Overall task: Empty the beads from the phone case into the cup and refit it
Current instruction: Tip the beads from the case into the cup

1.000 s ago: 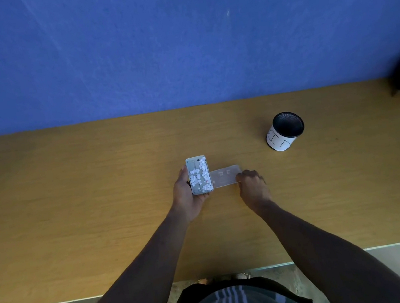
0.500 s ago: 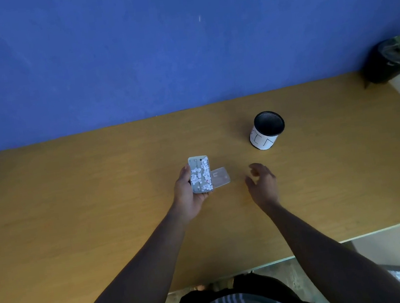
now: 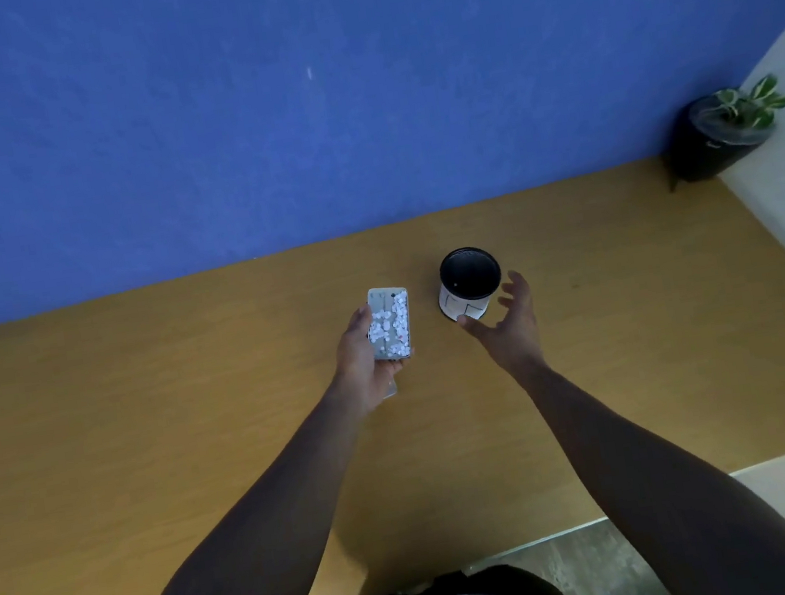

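Left hand (image 3: 363, 352) grips the bead-filled phone case (image 3: 390, 324) level; spread, empty right hand (image 3: 504, 319) should steady the cup (image 3: 469, 286) before pouring.

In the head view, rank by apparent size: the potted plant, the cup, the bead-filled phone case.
1. potted plant, largest though farthest away.
2-3. cup and phone case look alike in area; the case is lifted in the left hand, nearer the camera, so no ranking between them.

Potted plant (image 3: 729, 124) beside blue wall (image 3: 254, 115)
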A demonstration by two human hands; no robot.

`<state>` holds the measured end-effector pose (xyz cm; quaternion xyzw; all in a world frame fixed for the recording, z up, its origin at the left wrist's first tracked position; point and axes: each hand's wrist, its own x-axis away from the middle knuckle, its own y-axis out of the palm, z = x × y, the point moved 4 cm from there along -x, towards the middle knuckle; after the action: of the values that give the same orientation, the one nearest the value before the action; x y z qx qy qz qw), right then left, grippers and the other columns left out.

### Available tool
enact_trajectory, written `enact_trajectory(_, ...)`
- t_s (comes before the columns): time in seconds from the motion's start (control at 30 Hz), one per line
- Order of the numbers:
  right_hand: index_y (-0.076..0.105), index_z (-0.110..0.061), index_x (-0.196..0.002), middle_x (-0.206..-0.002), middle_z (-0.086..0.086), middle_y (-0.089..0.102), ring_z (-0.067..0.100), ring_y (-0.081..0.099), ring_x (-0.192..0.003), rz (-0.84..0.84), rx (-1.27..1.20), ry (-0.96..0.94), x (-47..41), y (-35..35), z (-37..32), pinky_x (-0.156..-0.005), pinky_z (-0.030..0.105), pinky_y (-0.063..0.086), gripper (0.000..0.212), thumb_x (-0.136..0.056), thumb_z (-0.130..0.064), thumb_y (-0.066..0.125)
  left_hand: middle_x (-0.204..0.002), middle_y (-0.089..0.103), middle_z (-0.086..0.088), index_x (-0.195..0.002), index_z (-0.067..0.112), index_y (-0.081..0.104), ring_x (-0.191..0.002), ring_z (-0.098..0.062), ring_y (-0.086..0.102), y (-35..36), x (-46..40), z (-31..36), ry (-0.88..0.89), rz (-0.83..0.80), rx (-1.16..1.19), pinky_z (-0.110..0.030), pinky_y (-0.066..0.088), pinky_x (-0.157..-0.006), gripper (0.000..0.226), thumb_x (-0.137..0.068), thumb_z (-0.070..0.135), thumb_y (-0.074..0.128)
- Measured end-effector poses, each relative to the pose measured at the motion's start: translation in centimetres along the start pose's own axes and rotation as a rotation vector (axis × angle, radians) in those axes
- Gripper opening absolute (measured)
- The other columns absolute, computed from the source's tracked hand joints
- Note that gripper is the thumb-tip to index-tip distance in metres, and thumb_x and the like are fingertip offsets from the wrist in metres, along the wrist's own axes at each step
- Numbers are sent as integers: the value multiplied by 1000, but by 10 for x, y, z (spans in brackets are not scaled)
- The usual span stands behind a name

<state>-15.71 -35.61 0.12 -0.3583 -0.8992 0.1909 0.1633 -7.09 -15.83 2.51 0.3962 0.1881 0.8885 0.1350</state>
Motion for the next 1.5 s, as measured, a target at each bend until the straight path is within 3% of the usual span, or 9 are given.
enact_trajectory(0.1, 29, -18, -143, -145, 2, 37, 19, 43, -131, -38, 9, -83, -17, -1, -4, -103, 47, 45, 95, -69, -28, 87, -91, 62, -7, -125, 12, 53, -72, -20, 58, 16, -8, 2, 16, 14, -17, -32, 50, -59, 38, -98, 38, 45)
enact_trajectory(0.23, 25, -18, -146, -147, 3, 36, 19, 38, -134, -124, 26, -117, -32, 0, -10, -103, 32, 37, 105, -64, -26, 89, -93, 63, -7, -125, 11, 55, -75, -21, 59, 29, -15, 6, 8, 36, -12, -34, 51, -61, 39, -98, 37, 46)
enact_trajectory(0.53, 28, -23, -139, -136, 1, 51, 20, 51, -124, -121, -21, -104, -45, 7, -13, -100, 40, 49, 98, -62, -28, 89, -89, 62, -8, -127, 7, 54, -71, -20, 57, 33, -17, 9, -5, 30, -31, -32, 49, -59, 42, -98, 36, 46)
enact_trajectory(0.77, 30, -26, -136, -130, 0, 56, 16, 56, -116, -120, -46, -113, -31, 13, -20, -93, 35, 52, 95, -62, -30, 90, -90, 63, -8, -120, 9, 57, -71, -20, 57, 30, -13, 12, -8, 17, -86, -33, 48, -59, 34, -98, 33, 46)
enact_trajectory(1.0, 31, -26, -133, -123, -4, 60, 9, 60, -108, -205, -59, -159, 4, 33, -31, -78, 9, 45, 89, -65, -27, 88, -81, 66, -3, -96, 16, 63, -69, -18, 58, 28, -5, 25, 35, 7, -246, -32, 46, -64, 23, -99, 29, 44)
enact_trajectory(1.13, 32, -28, -132, -124, -6, 59, 7, 60, -110, -230, -62, -146, 20, 42, -33, -82, 17, 50, 88, -64, -29, 88, -86, 64, -4, -109, 15, 64, -70, -18, 58, 19, -3, 33, 47, 47, -389, -29, 45, -60, 26, -97, 31, 46)
enact_trajectory(1.2, 33, -28, -132, -123, -7, 59, 7, 59, -110, -235, -58, -143, 27, 46, -34, -81, 14, 49, 88, -63, -28, 88, -87, 63, -6, -115, 15, 63, -71, -20, 58, 17, 0, 38, 60, 83, -451, -29, 46, -59, 28, -96, 30, 49)
enact_trajectory(1.33, 32, -29, -133, -125, -6, 59, 9, 59, -111, -222, -22, -149, 36, 50, -35, -82, 17, 48, 90, -62, -29, 88, -79, 62, -6, -100, 17, 67, -67, -21, 56, 18, 5, 48, 108, 122, -575, -29, 43, -60, 18, -93, 28, 54)
enact_trajectory(1.5, 32, -29, -132, -123, -7, 60, 10, 59, -110, -213, -22, -150, 42, 52, -40, -84, 22, 49, 89, -62, -28, 87, -78, 62, 0, -115, 19, 68, -69, -20, 54, 25, 6, 55, 229, 129, -791, -25, 41, -59, 30, -92, 34, 53)
